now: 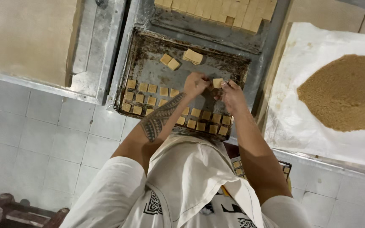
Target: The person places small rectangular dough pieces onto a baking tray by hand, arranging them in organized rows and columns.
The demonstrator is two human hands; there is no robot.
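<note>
A dark, worn baking tray (148,46) lies on a metal counter. Rows of small tan dough squares (144,99) fill its near part, and loose squares (170,61) with a small stack (193,56) sit toward the far side. My left hand (196,83) and my right hand (233,96) meet over the tray's middle. Together they pinch one dough square (217,82) between their fingertips, just above the rows.
A slab of cut dough pieces (216,12) lies beyond the tray. A flat sheet of rolled dough (26,38) covers the left counter. On the right, a white cloth (300,118) carries a heap of brown crumbs (347,93). Another tray (239,166) shows below my right arm.
</note>
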